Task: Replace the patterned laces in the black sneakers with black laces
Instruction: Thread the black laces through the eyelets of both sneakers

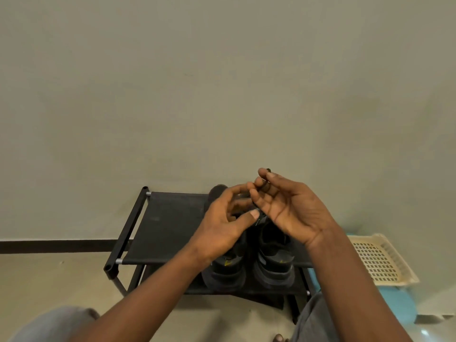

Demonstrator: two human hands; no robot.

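Note:
Two black sneakers stand side by side, heels toward me, on the top shelf of a black shoe rack (162, 218): the left sneaker (225, 267) and the right sneaker (275, 262). My left hand (227, 223) hovers over the left sneaker's tongue, fingers curled, thumb pressing a dark lace or tongue piece (257, 219). My right hand (288, 208) is raised above the right sneaker, palm toward me. Its fingertips pinch a thin black lace (267, 172). Most of the lacing is hidden behind my hands.
The rack stands against a plain beige wall with a dark baseboard (54, 245). A cream perforated plastic basket (380, 260) sits on something light blue (399, 304) at the right. My knees in grey fabric (49, 324) are at the bottom.

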